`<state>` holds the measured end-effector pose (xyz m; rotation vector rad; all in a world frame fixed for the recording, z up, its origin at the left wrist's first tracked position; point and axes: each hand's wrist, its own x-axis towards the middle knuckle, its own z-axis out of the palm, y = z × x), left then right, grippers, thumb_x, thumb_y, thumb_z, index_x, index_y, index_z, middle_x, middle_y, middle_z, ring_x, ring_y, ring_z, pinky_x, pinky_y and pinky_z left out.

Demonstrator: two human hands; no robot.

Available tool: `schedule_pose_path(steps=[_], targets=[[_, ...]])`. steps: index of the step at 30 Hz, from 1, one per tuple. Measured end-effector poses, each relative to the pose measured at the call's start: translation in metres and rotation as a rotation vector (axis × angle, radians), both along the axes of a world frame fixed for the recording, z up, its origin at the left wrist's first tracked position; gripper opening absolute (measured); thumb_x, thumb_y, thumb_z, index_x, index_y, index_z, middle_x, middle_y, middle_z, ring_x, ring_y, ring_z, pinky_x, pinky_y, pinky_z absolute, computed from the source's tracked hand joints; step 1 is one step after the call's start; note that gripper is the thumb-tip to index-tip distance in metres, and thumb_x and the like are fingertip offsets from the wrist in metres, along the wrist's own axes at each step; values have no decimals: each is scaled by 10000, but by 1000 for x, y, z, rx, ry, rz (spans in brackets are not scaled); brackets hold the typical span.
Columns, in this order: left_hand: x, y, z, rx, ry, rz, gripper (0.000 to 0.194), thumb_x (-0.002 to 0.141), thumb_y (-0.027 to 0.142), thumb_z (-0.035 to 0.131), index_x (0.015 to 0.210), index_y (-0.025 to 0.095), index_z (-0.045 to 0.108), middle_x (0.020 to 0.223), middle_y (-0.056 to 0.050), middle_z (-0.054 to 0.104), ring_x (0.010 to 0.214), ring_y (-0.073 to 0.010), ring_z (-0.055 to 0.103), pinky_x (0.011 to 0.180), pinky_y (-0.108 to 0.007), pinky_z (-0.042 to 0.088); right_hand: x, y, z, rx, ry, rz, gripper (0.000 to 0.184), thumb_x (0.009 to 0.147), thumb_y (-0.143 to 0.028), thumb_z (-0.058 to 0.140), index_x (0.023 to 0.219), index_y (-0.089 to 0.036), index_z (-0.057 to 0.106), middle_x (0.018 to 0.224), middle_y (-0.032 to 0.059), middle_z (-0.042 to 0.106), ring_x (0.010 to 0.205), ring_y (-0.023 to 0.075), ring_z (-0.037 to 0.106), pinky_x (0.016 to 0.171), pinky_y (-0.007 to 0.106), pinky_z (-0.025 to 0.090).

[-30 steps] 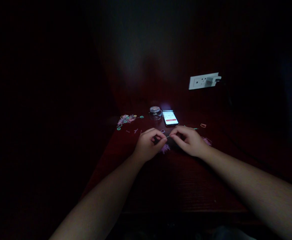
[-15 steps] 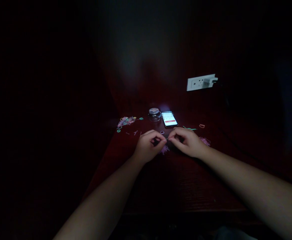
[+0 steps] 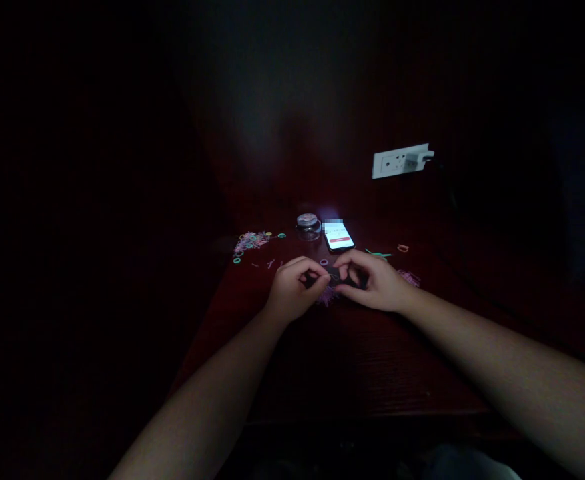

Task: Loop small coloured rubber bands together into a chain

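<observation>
Thumb and forefinger of my left hand are pinched on a thin, pale rubber band, whose small loop pokes out at the fingertips. Facing it, my right hand has thumb and forefinger parted around the loop's free end; I see nothing gripped in it. Beneath the fingertips lies a small heap of purple bands. A second purple heap is partly hidden behind my right wrist. Just beyond the hands is a purple ring-shaped band.
A lit phone lies behind the hands beside a lidded clear jar. Mixed coloured bands are piled at the left. Green strips and an orange band lie right. A wall socket holds a plug. The surroundings are dark.
My right thumb and forefinger have come apart and let go of the band they were pinching. My left hand keeps its pinch in nearly the same spot.
</observation>
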<state>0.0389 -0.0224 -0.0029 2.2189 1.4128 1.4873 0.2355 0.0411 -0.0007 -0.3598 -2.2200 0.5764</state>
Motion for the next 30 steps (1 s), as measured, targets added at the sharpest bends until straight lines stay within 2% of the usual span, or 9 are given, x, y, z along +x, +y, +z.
schedule_pose_path(steps=[4, 10, 16, 20, 23, 27, 30], targets=[[1, 0, 0, -2, -13, -24, 35, 801, 191, 682, 768, 187, 671, 793, -5, 660, 675, -104, 569, 600, -231, 433, -1, -2, 2, 81, -44, -24, 65, 877, -230, 591, 893, -181, 630, 718, -2, 573, 592, 108, 506, 561, 240, 410], [-1, -1, 0, -15, 33, -65, 4, 806, 191, 665, 803, 193, 666, 810, -11, 662, 738, -120, 601, 638, -243, 462, 0, -2, 3, 79, -31, -42, 99, 889, -231, 558, 856, -174, 631, 721, 20, 610, 627, 136, 535, 607, 275, 433], [-18, -2, 12, 19, 105, -76, 107, 854, 225, 600, 911, 188, 682, 913, -52, 683, 757, -127, 621, 646, -254, 484, -1, -2, 1, 52, -28, -54, 82, 873, -229, 575, 845, -177, 632, 695, 18, 602, 595, 138, 531, 580, 272, 426], [-18, -5, 16, -83, 235, -178, 213, 790, 307, 704, 980, 213, 692, 873, -23, 702, 709, -123, 626, 659, -254, 502, -3, -4, 2, 72, -69, -28, 88, 875, -230, 579, 848, -183, 648, 689, 14, 595, 592, 135, 524, 565, 262, 414], [-13, -5, 17, -93, 272, -153, 83, 829, 265, 658, 876, 221, 711, 774, 2, 700, 668, -111, 621, 653, -239, 491, -5, -5, 1, 100, -81, -9, 95, 887, -232, 574, 860, -188, 654, 680, 10, 585, 600, 136, 524, 571, 259, 414], [-23, -7, 22, -137, 294, -125, 101, 846, 263, 641, 850, 214, 730, 782, -6, 715, 695, -117, 632, 675, -236, 480, -4, -1, -2, 105, -85, -7, 103, 896, -232, 560, 852, -189, 643, 728, 30, 618, 656, 158, 563, 618, 278, 434], [-46, -15, 26, -210, 226, 24, 113, 826, 266, 653, 822, 189, 735, 762, -14, 713, 669, -119, 622, 629, -224, 468, -1, 3, -5, 97, -52, -41, 91, 888, -223, 556, 838, -189, 624, 765, 43, 644, 677, 171, 578, 619, 285, 439]])
